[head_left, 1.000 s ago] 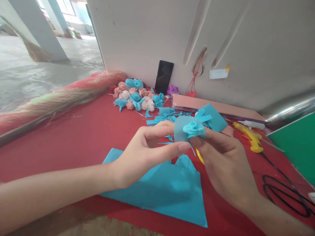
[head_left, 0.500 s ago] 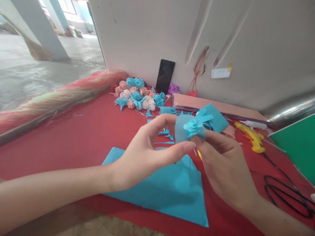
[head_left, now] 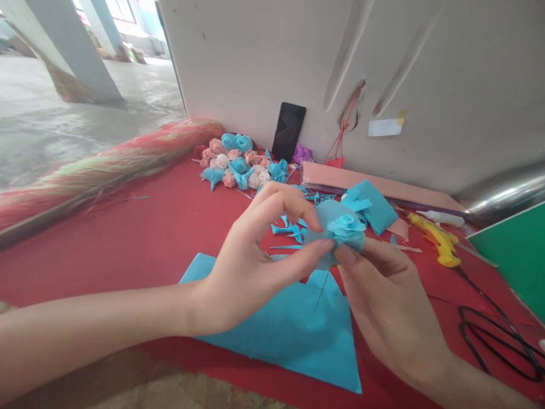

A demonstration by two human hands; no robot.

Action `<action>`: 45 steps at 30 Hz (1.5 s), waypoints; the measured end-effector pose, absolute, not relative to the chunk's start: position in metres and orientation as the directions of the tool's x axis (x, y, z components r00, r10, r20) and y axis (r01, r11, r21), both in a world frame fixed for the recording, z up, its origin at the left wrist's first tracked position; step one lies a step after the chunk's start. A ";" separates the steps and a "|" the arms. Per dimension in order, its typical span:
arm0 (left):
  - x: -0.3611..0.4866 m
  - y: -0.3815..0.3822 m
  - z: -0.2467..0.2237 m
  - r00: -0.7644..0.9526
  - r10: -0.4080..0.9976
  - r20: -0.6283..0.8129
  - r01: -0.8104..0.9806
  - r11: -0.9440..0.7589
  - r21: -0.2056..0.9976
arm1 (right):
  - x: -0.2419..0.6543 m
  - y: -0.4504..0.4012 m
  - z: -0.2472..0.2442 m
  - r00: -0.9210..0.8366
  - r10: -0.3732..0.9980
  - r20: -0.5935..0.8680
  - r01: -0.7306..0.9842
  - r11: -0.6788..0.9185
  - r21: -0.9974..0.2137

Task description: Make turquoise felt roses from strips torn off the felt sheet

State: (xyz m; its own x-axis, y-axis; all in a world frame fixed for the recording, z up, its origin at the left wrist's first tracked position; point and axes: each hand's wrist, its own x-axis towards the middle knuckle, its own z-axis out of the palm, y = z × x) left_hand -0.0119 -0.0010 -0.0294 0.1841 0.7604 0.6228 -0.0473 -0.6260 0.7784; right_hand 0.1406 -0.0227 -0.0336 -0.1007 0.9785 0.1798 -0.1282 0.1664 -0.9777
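Note:
Between my two hands is a blue crepe paper flower [head_left: 346, 224] with a thin stem pointing down and a rounded paper petal [head_left: 327, 211] around its base. My left hand [head_left: 272, 244] pinches the petal's left edge between thumb and fingers. With thumb and fingers closed, my right hand [head_left: 383, 284] grips the flower at its base. Under both hands lies a large sheet of blue crepe paper [head_left: 289, 335]. Blue paper scraps [head_left: 292, 229] are scattered just behind my left hand, and a folded blue paper piece [head_left: 378, 213] rests beyond my right hand.
Finished blue, pink and white paper flowers [head_left: 238, 162] are heaped at the back. A phone [head_left: 289, 132] leans on the wall. A yellow glue gun [head_left: 440, 241] with a black cord [head_left: 489, 335] lies at right, near a green board [head_left: 515, 255]. A straw-like bundle [head_left: 106, 165] edges the left.
The flower has shifted slightly right and tilted, its stem now slanting down-left. My left fingers now pinch the petal's edge, and the petal shows wider beneath the flower.

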 end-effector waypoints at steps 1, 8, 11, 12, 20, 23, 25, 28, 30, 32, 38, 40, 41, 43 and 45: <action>-0.012 -0.001 -0.029 0.190 0.752 0.632 -0.028 -0.639 0.769 | 0.141 -0.024 -0.034 -0.087 0.980 0.181 -0.137 0.168 -0.976; -0.012 0.000 -0.030 0.179 0.729 0.660 -0.035 -0.666 0.745 | 0.142 -0.028 -0.034 -0.054 0.982 0.181 -0.131 0.172 -0.976; -0.012 0.001 -0.030 0.171 0.737 0.655 -0.042 -0.658 0.752 | 0.141 -0.028 -0.034 -0.040 0.984 0.176 -0.125 0.170 -0.978; -0.012 0.001 -0.030 0.165 0.741 0.650 -0.043 -0.653 0.756 | 0.141 -0.028 -0.034 -0.034 0.985 0.172 -0.122 0.166 -0.978; -0.012 0.002 -0.029 0.144 0.789 0.598 -0.028 -0.601 0.799 | 0.139 -0.030 -0.035 0.000 0.982 0.189 -0.082 0.188 -0.979; -0.011 0.001 -0.028 0.139 0.796 0.590 -0.016 -0.594 0.805 | 0.139 -0.030 -0.035 0.011 0.982 0.187 -0.077 0.188 -0.979; -0.011 0.001 -0.028 0.135 0.794 0.592 -0.010 -0.597 0.802 | 0.138 -0.030 -0.035 0.036 0.982 0.185 -0.068 0.187 -0.980; -0.011 0.001 -0.027 0.141 0.795 0.591 -0.007 -0.596 0.803 | 0.139 -0.028 -0.036 0.061 0.981 0.186 -0.042 0.189 -0.981; -0.011 0.002 -0.028 0.147 0.799 0.583 -0.001 -0.589 0.808 | 0.139 -0.028 -0.036 0.060 0.980 0.189 -0.038 0.192 -0.981; -0.011 0.002 -0.028 0.158 0.808 0.568 -0.001 -0.575 0.818 | 0.139 -0.027 -0.037 0.050 0.980 0.192 -0.059 0.195 -0.979; -0.011 0.003 -0.026 0.218 0.838 0.500 -0.069 -0.498 0.865 | 0.141 -0.029 -0.038 -0.018 0.978 0.207 -0.082 0.205 -0.975; -0.012 0.004 -0.024 0.248 0.851 0.463 -0.085 -0.457 0.886 | 0.142 -0.029 -0.037 -0.029 0.976 0.217 -0.059 0.215 -0.975; -0.013 0.004 -0.022 0.266 0.856 0.444 -0.095 -0.435 0.895 | 0.143 -0.029 -0.037 -0.036 0.974 0.222 -0.049 0.220 -0.974; -0.014 0.004 -0.020 0.303 0.864 0.402 -0.123 -0.383 0.916 | 0.145 -0.028 -0.036 -0.055 0.970 0.236 -0.048 0.234 -0.971; -0.015 0.004 -0.019 0.335 0.871 0.359 -0.148 -0.328 0.933 | 0.146 -0.026 -0.035 -0.074 0.966 0.247 -0.053 0.244 -0.968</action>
State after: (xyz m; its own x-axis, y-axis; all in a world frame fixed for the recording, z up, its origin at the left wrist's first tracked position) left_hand -0.0154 0.0045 -0.0192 0.3346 0.8713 0.3590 -0.1483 -0.3276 0.9331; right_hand 0.1459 -0.0265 -0.0355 -0.0737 0.9662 0.2471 -0.0535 0.2436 -0.9684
